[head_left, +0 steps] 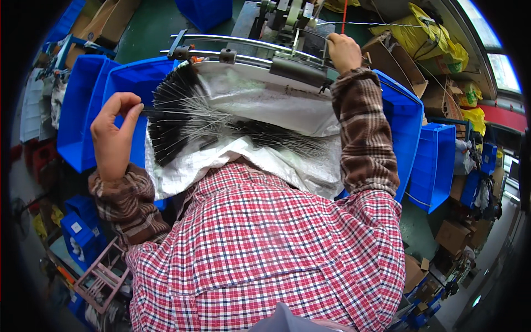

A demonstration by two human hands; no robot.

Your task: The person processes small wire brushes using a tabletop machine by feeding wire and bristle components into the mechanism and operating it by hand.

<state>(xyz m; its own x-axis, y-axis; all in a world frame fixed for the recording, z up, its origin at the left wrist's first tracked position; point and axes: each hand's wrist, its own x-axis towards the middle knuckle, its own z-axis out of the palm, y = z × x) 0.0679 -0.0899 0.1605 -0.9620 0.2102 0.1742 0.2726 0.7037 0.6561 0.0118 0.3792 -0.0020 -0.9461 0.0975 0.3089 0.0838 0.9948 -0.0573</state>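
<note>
My left hand [115, 131] is at the left, thumb and forefinger pinched on the black end of a thin wire-stemmed brush [157, 113]. Beside it, a fan of similar thin brushes [176, 133] with black ends and bare wire stems lies on a white woven sack [182, 176] over my lap. More of these brushes [279, 138] lie to the right, black ends toward the middle. At the far right my right hand [345, 53] is closed at the end of a metal machine [287, 52]; its fingers hide what they hold.
Two metal rails [232, 40] cross in front of me. Blue bins [83, 110] stand at the left, and more blue bins [431, 166] at the right. Cardboard boxes [395, 63] and yellow sacks [431, 39] sit at the far right. A metal frame stool [102, 276] is at the lower left.
</note>
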